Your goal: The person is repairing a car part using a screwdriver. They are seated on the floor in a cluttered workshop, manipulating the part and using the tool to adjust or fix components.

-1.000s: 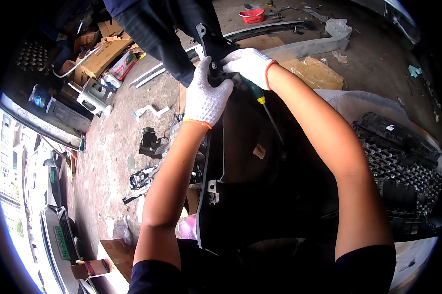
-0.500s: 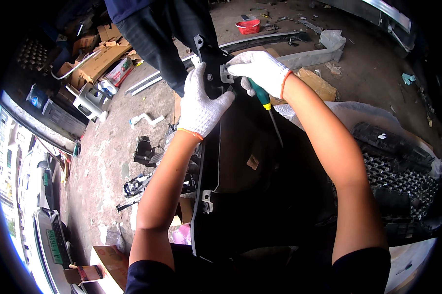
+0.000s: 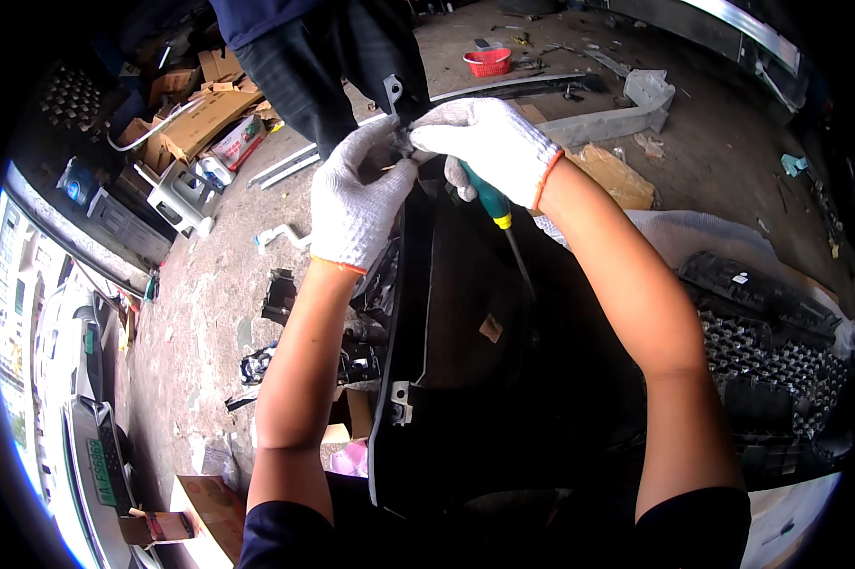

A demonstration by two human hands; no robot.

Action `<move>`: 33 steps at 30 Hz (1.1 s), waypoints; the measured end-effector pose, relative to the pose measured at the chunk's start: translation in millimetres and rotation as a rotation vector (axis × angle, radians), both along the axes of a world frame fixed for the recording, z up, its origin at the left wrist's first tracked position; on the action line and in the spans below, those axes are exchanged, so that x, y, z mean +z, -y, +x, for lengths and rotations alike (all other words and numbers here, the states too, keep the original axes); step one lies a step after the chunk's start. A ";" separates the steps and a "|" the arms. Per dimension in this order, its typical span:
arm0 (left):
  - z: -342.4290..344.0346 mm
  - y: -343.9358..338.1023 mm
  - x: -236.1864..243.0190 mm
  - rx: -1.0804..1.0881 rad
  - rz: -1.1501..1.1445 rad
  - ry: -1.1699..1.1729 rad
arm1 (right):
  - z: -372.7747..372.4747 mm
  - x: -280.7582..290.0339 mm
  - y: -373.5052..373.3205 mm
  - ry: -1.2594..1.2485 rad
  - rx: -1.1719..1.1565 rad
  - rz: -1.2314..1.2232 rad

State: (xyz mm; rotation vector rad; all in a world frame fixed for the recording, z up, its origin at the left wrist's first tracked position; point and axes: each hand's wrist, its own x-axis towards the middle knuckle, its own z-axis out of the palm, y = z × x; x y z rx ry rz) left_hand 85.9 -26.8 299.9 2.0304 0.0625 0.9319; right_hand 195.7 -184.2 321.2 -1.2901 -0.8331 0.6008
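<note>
L hand shifting left, R hand bringing clip alongside | R gripping driver + pinching clip | L fingers curling at clip, can't tell if gripping | clip hanging over panel's far end | prob. being light, stiff; edges best

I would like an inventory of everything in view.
Panel: one, black, centre
Screwdriver: one, green handle, in right hand
Basket: one, red, top
Stool: one, grey, left
Pipe: one, white, left floor
Cardboard: several, brown, upper left
Beam: one, grey, upper right
Honeycomb part: one, black, right
Open carton: one, brown, lower left
Cars: at least one, pale, left
Co-worker's legs: two, dark trousers, top
Left hand: one, white glove, upper centre
Right hand: one, white glove, upper centre
</note>
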 end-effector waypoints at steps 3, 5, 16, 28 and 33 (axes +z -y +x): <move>-2.7 -5.2 0.7 -0.088 -0.294 0.052 | -0.5 2.6 -7.9 -0.005 -0.062 -0.055; -1.4 -12.0 -0.4 -0.046 -0.346 0.099 | 13.4 -4.5 -20.5 0.004 -0.171 -0.122; -5.4 -22.5 -20.8 0.097 -0.121 0.010 | 42.1 -50.7 -65.9 0.469 -0.268 -0.260; -7.9 -20.2 -21.2 0.132 -0.004 0.020 | 22.2 -32.5 -53.2 0.925 -0.378 -0.357; -10.6 -11.6 -14.1 0.165 0.069 -0.009 | 2.7 -19.4 -52.0 1.193 -0.475 -0.522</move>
